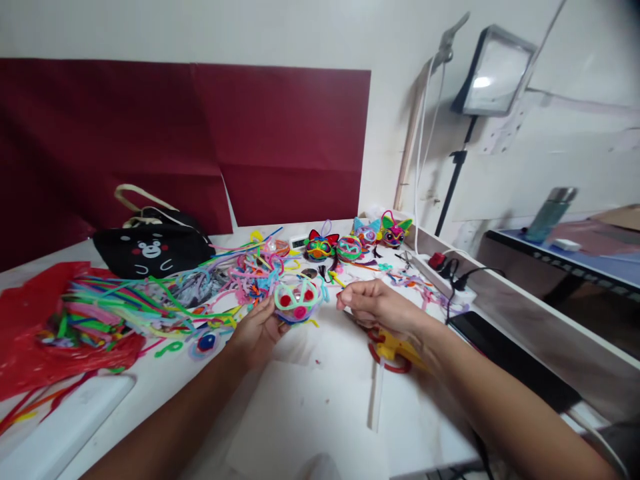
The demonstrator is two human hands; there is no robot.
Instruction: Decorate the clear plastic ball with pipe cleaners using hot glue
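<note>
My left hand (260, 327) grips a round pipe-cleaner ornament (299, 300) by its left side. The ornament is a clear ball with mint-green loops, red coils and a purple-blue lower part. To its right, apart from it, my right hand (373, 303) is closed in a pinch. A tiny reddish spot shows at its fingertips, too small to name. Under my right wrist lies a yellow glue gun (393, 347) on a red ring, with a whitish glue stick (376, 397) pointing toward me. A white sheet (300, 420) lies in front of me.
Several finished ornaments (349, 249) stand at the back. Loose pipe cleaners (165, 307) and a red plastic bag (30, 327) spread over the left, near a black pouch (150, 247). At right are a power strip (445, 277), cables and a black phone-like slab (515, 360).
</note>
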